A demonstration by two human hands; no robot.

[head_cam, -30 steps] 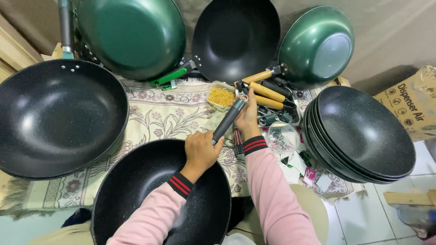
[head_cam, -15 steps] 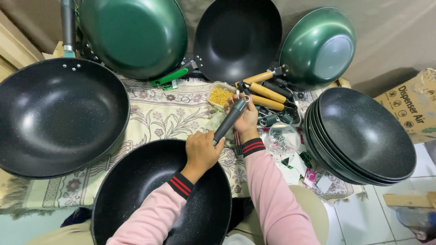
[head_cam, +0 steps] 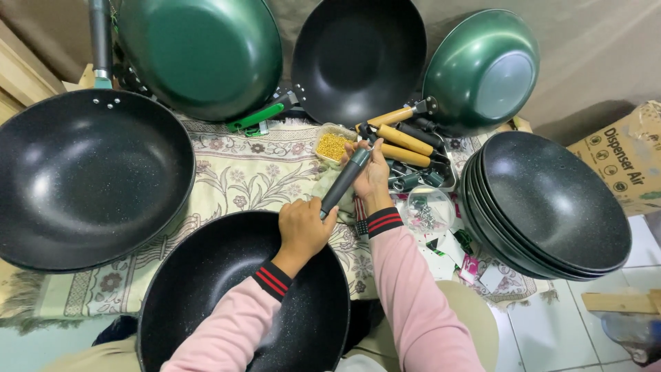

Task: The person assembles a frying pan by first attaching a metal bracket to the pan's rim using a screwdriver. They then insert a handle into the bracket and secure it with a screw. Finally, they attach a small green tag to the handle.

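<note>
A black speckled wok [head_cam: 206,296] rests in my lap, its dark grey handle [head_cam: 344,180] pointing away from me over a floral cloth. My left hand [head_cam: 303,227] grips the near end of that handle, at the wok's rim. My right hand [head_cam: 372,172] is closed around the handle's far end. Both sleeves are pink with red and black striped cuffs.
A large black wok [head_cam: 82,179] lies at the left. Two green woks [head_cam: 200,52] [head_cam: 482,69] and a black one [head_cam: 358,58] lean against the back. Stacked black woks [head_cam: 551,207] sit right. Wooden handles [head_cam: 403,141], a tub of gold screws [head_cam: 332,146], a clear screw tub [head_cam: 427,210] and a cardboard box [head_cam: 626,162] lie nearby.
Both hands have stayed on the handle. My right hand has turned slightly at the far end.
</note>
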